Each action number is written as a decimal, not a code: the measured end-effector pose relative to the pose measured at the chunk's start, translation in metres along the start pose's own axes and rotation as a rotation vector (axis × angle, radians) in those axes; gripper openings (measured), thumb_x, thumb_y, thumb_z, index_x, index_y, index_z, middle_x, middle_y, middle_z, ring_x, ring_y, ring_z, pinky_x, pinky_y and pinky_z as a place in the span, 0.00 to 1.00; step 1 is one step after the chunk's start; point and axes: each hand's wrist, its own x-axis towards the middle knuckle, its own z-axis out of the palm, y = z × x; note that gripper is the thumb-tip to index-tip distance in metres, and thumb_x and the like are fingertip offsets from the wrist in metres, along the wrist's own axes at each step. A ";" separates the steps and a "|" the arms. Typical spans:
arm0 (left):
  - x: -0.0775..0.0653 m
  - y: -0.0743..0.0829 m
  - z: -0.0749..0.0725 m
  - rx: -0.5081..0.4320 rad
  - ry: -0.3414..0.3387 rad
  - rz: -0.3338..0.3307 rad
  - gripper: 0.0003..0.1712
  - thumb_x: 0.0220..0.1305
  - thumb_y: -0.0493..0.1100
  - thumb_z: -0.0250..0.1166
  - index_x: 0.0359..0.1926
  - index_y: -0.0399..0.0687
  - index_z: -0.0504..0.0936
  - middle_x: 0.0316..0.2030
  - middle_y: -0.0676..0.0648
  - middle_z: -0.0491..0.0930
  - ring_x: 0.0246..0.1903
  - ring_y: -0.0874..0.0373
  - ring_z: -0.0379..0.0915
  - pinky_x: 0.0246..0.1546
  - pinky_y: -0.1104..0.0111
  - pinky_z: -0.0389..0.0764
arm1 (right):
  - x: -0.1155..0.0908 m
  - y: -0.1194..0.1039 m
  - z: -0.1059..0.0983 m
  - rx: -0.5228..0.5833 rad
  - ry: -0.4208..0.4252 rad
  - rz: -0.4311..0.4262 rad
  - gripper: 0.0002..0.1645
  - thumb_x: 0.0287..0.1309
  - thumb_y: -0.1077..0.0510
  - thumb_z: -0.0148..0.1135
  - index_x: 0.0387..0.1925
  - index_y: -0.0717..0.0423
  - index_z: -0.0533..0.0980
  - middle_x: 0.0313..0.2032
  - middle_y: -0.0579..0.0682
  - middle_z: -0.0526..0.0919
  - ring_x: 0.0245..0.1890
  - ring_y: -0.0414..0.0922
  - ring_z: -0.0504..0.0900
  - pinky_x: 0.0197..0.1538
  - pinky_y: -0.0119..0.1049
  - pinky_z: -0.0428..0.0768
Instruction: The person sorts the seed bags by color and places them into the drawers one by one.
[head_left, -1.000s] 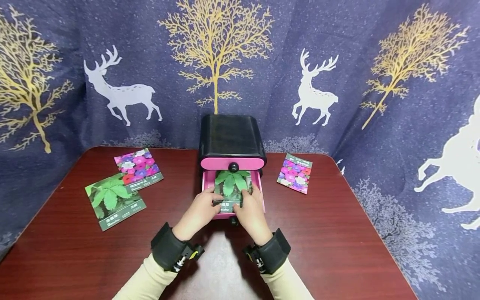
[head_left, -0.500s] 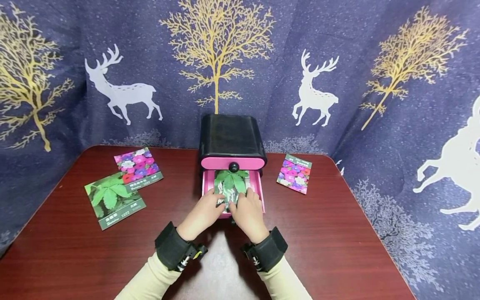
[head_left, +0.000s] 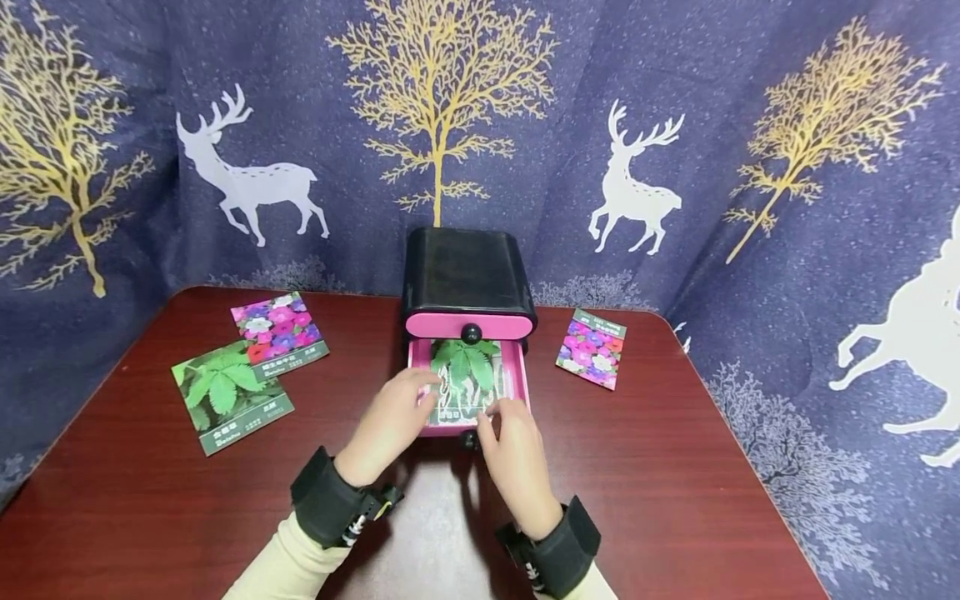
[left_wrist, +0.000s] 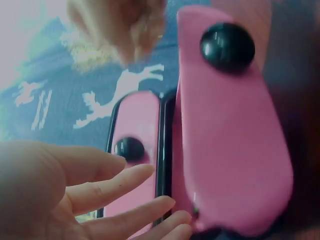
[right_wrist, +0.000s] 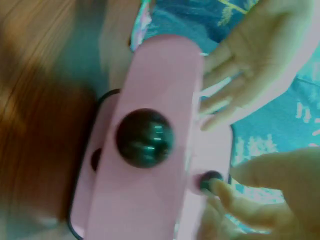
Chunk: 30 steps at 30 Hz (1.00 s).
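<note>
In the head view a small black drawer cabinet point(head_left: 465, 271) stands at the back middle of the table, its upper pink drawer front point(head_left: 431, 325) closed. Below that, a pink drawer point(head_left: 517, 379) is pulled out. A green-leaf picture packet point(head_left: 463, 375) with a shiny clear surface lies flat inside. My left hand point(head_left: 392, 421) is over the drawer's left side, fingers spread and holding nothing, as the left wrist view also shows. My right hand point(head_left: 519, 454) hovers by the drawer's front right corner, fingers loosely bent, near the black knob point(head_left: 468, 439). I see nothing in its grasp.
To the left, a flower-picture packet point(head_left: 279, 327) overlaps another green-leaf packet point(head_left: 225, 398). Right of the cabinet lies a second flower packet point(head_left: 591, 350). A patterned blue curtain point(head_left: 525, 192) hangs behind the dark red table point(head_left: 660, 483).
Both hands have lifted off the packet in the drawer and moved apart. My left hand shifted left, my right hand right and towards me. The packet stays in the drawer.
</note>
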 end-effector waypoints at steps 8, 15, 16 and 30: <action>0.002 -0.022 -0.025 0.029 0.021 -0.125 0.16 0.65 0.41 0.55 0.51 0.40 0.80 0.49 0.37 0.79 0.48 0.46 0.76 0.50 0.53 0.76 | -0.015 -0.001 0.002 -0.165 -0.207 0.050 0.26 0.59 0.42 0.56 0.17 0.58 0.71 0.15 0.54 0.76 0.19 0.55 0.79 0.21 0.45 0.72; -0.008 -0.060 -0.057 0.076 0.068 -0.196 0.18 0.67 0.40 0.50 0.52 0.36 0.78 0.46 0.34 0.79 0.42 0.43 0.77 0.46 0.50 0.75 | -0.013 0.001 0.014 -0.171 -0.224 0.080 0.28 0.58 0.40 0.57 0.14 0.56 0.71 0.14 0.54 0.76 0.18 0.54 0.78 0.19 0.43 0.70; -0.010 -0.067 -0.062 0.084 0.074 -0.213 0.19 0.67 0.40 0.49 0.52 0.36 0.78 0.46 0.34 0.79 0.42 0.42 0.77 0.45 0.49 0.75 | -0.012 0.001 0.015 -0.162 -0.227 0.078 0.28 0.58 0.40 0.57 0.13 0.56 0.70 0.14 0.53 0.75 0.18 0.54 0.78 0.19 0.42 0.69; -0.042 -0.179 -0.126 0.293 0.096 -0.443 0.23 0.63 0.40 0.47 0.45 0.18 0.73 0.41 0.19 0.73 0.36 0.24 0.70 0.32 0.44 0.73 | -0.008 0.006 0.015 -0.105 -0.295 0.109 0.26 0.59 0.44 0.58 0.12 0.55 0.70 0.12 0.49 0.71 0.16 0.48 0.74 0.18 0.37 0.64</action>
